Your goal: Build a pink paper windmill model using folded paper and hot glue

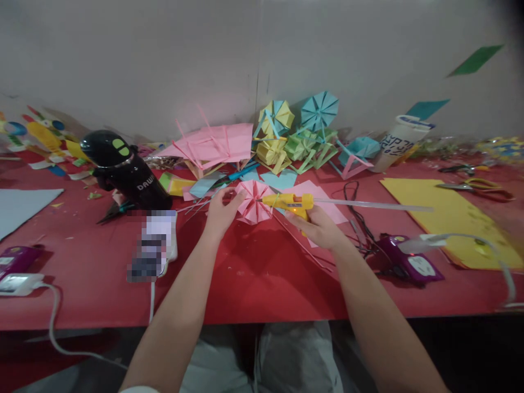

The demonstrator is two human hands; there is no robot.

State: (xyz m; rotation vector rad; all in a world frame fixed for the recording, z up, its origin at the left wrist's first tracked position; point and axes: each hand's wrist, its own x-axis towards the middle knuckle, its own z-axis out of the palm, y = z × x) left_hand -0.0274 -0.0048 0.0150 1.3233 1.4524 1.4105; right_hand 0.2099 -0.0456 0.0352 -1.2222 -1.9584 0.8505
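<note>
My left hand (221,210) pinches the edge of a pink pleated paper fan (252,201), held just above the red table (254,273). My right hand (317,225) grips a yellow hot glue gun (290,203) whose nozzle points left at the fan's centre. A long clear glue stick (368,205) sticks out of the gun's back toward the right. Thin pink paper strips lie under my hands.
Finished paper fans in yellow, green, blue and pink (295,136) are piled against the wall. A black hair dryer (123,169) lies at the left, a purple power strip (409,265) and yellow sheet (446,218) at the right. Scissors (475,185) and a white cup (399,143) are farther right.
</note>
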